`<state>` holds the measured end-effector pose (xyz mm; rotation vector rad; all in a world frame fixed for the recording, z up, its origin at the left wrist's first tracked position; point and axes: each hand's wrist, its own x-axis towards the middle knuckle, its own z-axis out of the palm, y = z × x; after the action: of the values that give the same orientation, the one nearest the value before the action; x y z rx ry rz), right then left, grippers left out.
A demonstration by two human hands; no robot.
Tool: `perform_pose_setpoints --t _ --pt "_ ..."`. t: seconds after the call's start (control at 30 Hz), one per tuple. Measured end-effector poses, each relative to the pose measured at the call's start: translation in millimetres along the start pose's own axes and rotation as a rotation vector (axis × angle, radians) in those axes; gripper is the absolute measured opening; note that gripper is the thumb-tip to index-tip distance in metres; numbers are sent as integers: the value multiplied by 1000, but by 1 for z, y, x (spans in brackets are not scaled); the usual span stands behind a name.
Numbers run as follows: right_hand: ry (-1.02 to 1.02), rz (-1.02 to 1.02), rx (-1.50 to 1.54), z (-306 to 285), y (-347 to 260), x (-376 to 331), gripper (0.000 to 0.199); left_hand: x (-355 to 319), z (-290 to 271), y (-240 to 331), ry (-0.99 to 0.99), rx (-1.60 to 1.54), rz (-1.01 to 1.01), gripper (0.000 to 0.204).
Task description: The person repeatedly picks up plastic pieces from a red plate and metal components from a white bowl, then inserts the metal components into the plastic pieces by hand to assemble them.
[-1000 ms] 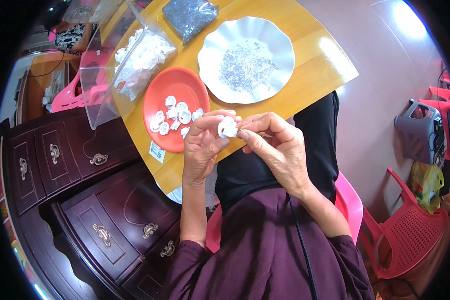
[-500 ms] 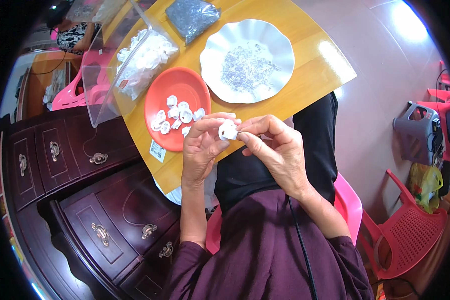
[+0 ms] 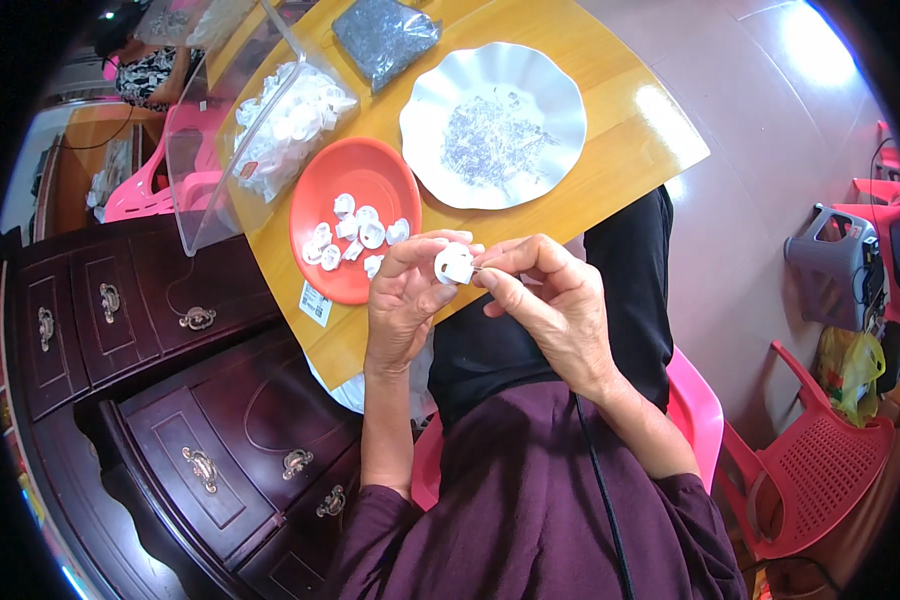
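Between the thumb and fingers of my left hand [image 3: 405, 300] is a small round white plastic part [image 3: 454, 264] with a dark slot in its side. My right hand [image 3: 550, 300] pinches a thin metal pin [image 3: 477, 268] against the part's right side; most of the pin is hidden by the fingertips. Just beyond my left hand, an orange plate [image 3: 355, 165] carries several similar white plastic parts [image 3: 371, 233]. A white scalloped dish [image 3: 425, 110] farther off holds a heap of thin metal pins [image 3: 495, 138].
On the yellow wooden table [image 3: 630, 135] lie a bag of dark small pieces [image 3: 385, 38] and a clear bag of white parts [image 3: 295, 115] by a clear plastic bin [image 3: 195, 190]. Dark drawers [image 3: 220, 400] stand left, a pink chair [image 3: 820, 470] right. A person [image 3: 150, 75] is at far left.
My hands stay nearly in place. The white part has turned slightly in my left fingers, and the pin still touches its side.
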<state>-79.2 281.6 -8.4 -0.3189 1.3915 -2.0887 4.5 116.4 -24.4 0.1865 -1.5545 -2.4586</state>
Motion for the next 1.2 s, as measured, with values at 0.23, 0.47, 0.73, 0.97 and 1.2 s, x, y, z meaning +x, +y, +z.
perform_pose_setpoints --t 0.23,0.47,0.73,0.97,1.2 --pt "10 -24 -27 -1 0 1 13 3 0 1 -23 39 14 39" --pt "2 -62 -113 -4 4 2 12 3 0 0 -36 50 34 38" --pt "64 -120 -218 -2 4 2 11 7 -1 5 -71 170 68 37" --pt "65 -117 -233 -3 1 3 10 6 1 9 -65 212 67 35" --pt "36 -165 -254 -9 5 5 10 7 5 9 -120 293 96 36"
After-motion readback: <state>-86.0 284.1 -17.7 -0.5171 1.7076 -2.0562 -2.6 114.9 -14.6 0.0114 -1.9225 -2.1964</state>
